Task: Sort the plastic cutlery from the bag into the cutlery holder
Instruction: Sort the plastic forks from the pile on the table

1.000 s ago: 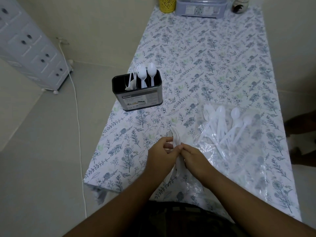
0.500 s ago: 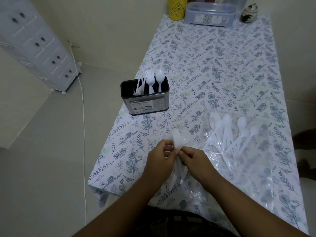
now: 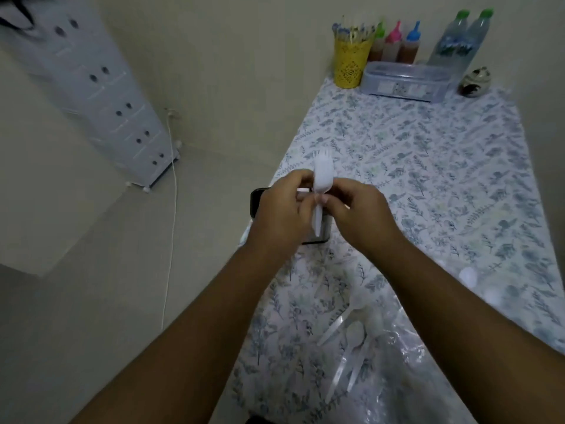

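Observation:
A white plastic fork (image 3: 321,175) stands upright between my two hands, tines up. My left hand (image 3: 282,211) and my right hand (image 3: 362,212) both pinch it near the neck, above the dark cutlery holder (image 3: 256,200), which my hands mostly hide. Several white plastic spoons (image 3: 354,335) lie on the clear plastic bag (image 3: 406,377) at the table's near end, below my right forearm.
The flowered tablecloth (image 3: 428,166) covers a long table. At its far end stand a yellow cup of sticks (image 3: 353,56), sauce bottles (image 3: 394,44), water bottles (image 3: 461,38), a clear lidded box (image 3: 403,81) and a small jar (image 3: 475,81). A white drawer unit (image 3: 101,96) and cable (image 3: 171,228) are on the left.
Both hands rose from the table's near end and moved forward over the holder, carrying the cutlery piece upright. The camera tilted up, bringing the table's far end into view.

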Motion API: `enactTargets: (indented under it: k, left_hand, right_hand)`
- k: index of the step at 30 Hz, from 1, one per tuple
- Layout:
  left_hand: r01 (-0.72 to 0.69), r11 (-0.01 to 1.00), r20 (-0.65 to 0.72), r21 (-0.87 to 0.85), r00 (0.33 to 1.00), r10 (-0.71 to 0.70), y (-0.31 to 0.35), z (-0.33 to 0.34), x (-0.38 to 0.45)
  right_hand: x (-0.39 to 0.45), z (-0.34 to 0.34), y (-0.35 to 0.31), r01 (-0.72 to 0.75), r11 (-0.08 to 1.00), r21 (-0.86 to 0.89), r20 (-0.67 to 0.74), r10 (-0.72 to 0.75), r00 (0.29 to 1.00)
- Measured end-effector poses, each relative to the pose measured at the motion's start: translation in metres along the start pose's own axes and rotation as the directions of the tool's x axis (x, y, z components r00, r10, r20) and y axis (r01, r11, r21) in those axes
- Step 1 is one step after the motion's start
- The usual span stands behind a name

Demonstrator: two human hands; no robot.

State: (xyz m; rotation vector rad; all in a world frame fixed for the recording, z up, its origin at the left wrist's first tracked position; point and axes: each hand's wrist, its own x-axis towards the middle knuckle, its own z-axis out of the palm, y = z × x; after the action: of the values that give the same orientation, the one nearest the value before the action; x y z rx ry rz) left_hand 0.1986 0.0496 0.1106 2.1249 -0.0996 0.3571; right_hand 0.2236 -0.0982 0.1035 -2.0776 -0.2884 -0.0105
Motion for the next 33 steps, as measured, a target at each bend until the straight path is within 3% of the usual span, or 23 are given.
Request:
enactTargets:
  k: [4,11,13,15,18,23,27,29,31,33]
  left_hand:
    - [-0.037,0.998,0.011,0.045,0.999,0.036,-0.009,-0.011,0.038]
    - [0.045,0.991,0.081,0.122,0.995,-0.055,-0.047,0.003,0.042]
    - [0.023,0.958,0.097,0.284,0.994,-0.053,-0.055,0.008,0.044]
    - [0.003,0.854,0.100,0.521,0.993,-0.064,-0.056,0.011,0.047]
    - [0.030,0.789,0.089,0.613,0.990,-0.106,-0.053,0.015,0.047]
    - [0.090,0.832,0.045,0.548,0.990,-0.136,-0.042,0.009,0.037]
    - [0.006,0.910,-0.067,0.414,0.997,0.024,-0.024,0.014,0.001]
    - [0.003,0.946,-0.021,0.324,1.000,0.004,-0.021,0.025,-0.029]
    - [0.084,0.963,0.093,0.255,0.989,-0.111,-0.029,0.044,-0.065]
    - [0.190,0.945,0.241,0.265,0.936,-0.256,-0.048,0.069,-0.102]
  right_hand:
    - [0.037,0.009,-0.004,0.003,0.999,0.041,-0.044,-0.001,0.999]
    - [0.048,0.035,0.025,-0.075,0.997,0.031,-0.022,0.076,0.997]
    - [0.048,0.040,0.031,-0.107,0.993,-0.056,0.025,0.109,0.994]
    - [0.046,0.043,0.035,-0.139,0.978,-0.157,0.070,0.151,0.986]
    - [0.042,0.044,0.039,-0.185,0.958,-0.220,0.070,0.205,0.976]
    - [0.032,0.034,0.038,-0.224,0.947,-0.229,-0.012,0.227,0.974]
    - [0.011,0.018,0.034,-0.246,0.954,-0.172,-0.032,0.245,0.969]
    - [-0.008,0.009,0.039,-0.260,0.956,-0.139,-0.031,0.258,0.966]
    - [-0.034,0.001,0.051,-0.309,0.943,-0.120,-0.015,0.310,0.951]
    - [-0.065,-0.005,0.073,-0.406,0.909,-0.098,-0.006,0.407,0.913]
